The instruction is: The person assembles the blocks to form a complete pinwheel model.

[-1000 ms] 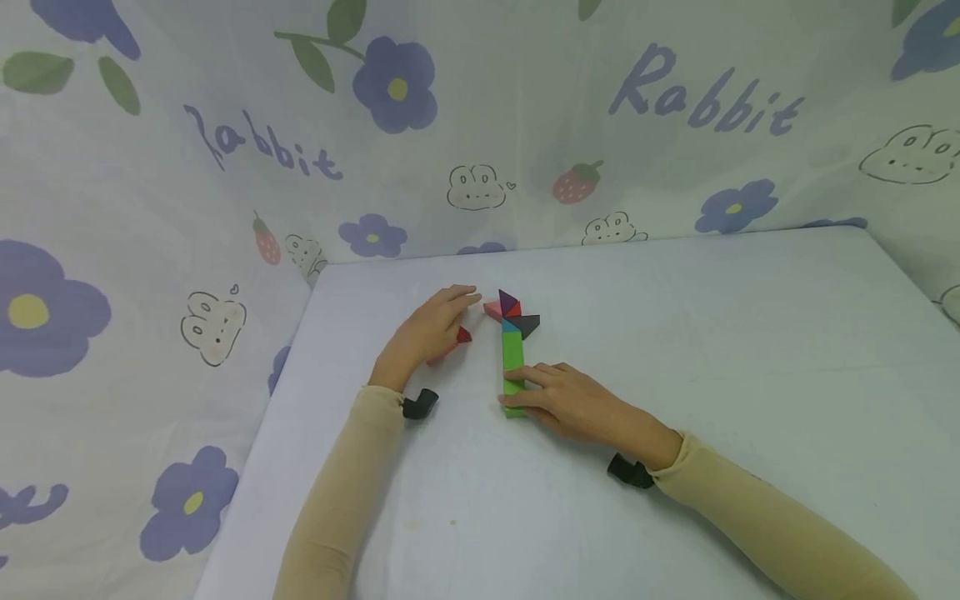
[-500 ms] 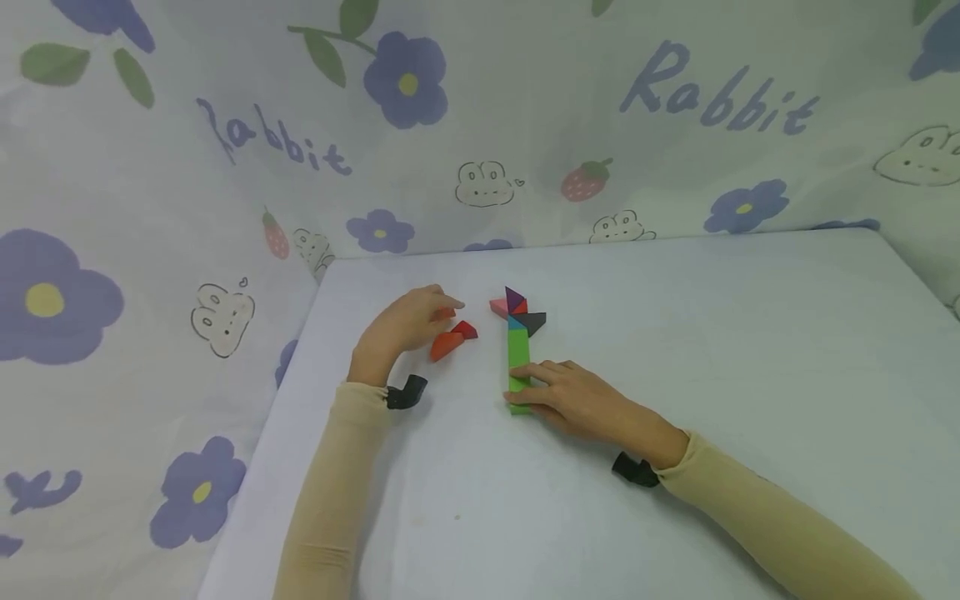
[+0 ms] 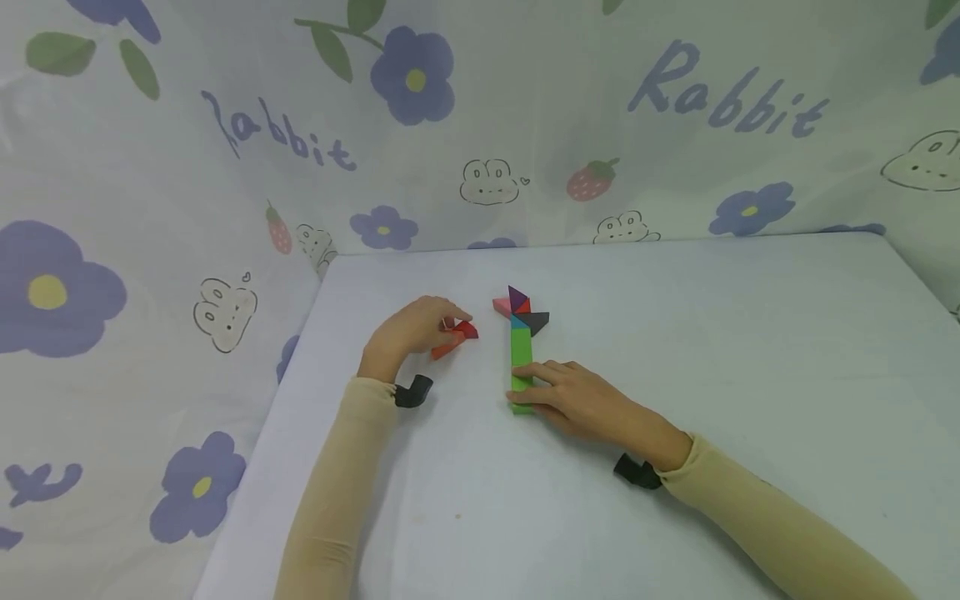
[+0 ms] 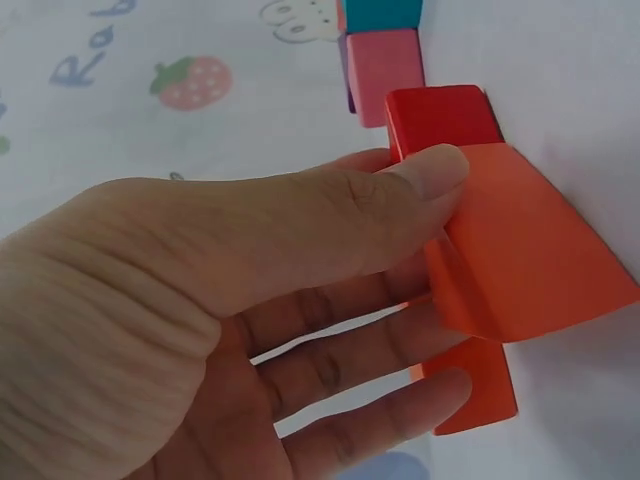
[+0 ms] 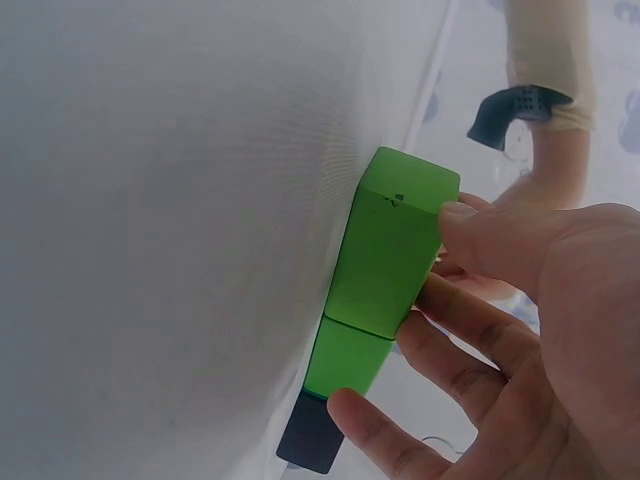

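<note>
Near green blocks [image 3: 522, 347], the left hand [image 3: 417, 325] pinches an orange block [image 4: 540, 255]

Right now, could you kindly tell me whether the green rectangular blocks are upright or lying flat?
Lying flat: the green rectangular blocks run lengthwise along the white tabletop, end to end.

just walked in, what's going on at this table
A person's right hand rests on a row of green blocks lying on a white table. Grouped at the row's far end are a blue block, a dark grey block, a purple block and a pink block. Off to the left, apart from that group, the left hand seems to pinch an orange block beside a red block.
</note>
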`<control>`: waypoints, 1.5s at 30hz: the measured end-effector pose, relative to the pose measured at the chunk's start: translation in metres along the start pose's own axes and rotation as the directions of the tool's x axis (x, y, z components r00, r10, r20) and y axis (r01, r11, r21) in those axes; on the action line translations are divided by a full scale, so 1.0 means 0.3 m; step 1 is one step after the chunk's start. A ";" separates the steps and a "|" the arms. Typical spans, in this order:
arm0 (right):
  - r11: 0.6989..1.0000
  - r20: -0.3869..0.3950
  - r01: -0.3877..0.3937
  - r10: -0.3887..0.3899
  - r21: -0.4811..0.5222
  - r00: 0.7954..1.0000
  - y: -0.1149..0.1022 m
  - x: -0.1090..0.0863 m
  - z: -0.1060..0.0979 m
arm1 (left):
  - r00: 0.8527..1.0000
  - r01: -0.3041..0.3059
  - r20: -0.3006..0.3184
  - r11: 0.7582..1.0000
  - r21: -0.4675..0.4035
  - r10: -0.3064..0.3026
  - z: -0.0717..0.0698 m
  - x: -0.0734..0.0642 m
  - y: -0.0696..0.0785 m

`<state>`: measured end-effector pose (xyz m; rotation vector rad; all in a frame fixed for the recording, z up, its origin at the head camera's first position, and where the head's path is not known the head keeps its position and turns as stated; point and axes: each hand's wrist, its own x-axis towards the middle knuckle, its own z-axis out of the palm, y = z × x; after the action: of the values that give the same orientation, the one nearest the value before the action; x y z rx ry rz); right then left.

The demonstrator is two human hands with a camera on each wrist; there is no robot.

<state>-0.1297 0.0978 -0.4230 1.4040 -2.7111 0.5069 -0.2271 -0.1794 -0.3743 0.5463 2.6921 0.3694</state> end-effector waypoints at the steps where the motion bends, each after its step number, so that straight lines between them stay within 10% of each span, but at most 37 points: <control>1: 1.000 0.001 0.000 0.000 0.001 1.000 0.000 0.000 -0.001 | 1.000 -0.001 0.003 1.000 -0.005 0.001 -0.001 0.000 -0.002; 45: 1.000 -0.014 -0.004 0.005 0.026 1.000 0.003 0.002 0.003 | 0.975 -0.024 0.214 0.980 -0.198 0.067 -0.027 -0.026 -0.061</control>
<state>-0.1306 0.0975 -0.4240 1.3953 -2.7069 0.5522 -0.2296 -0.2004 -0.3707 0.5570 2.4027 0.5441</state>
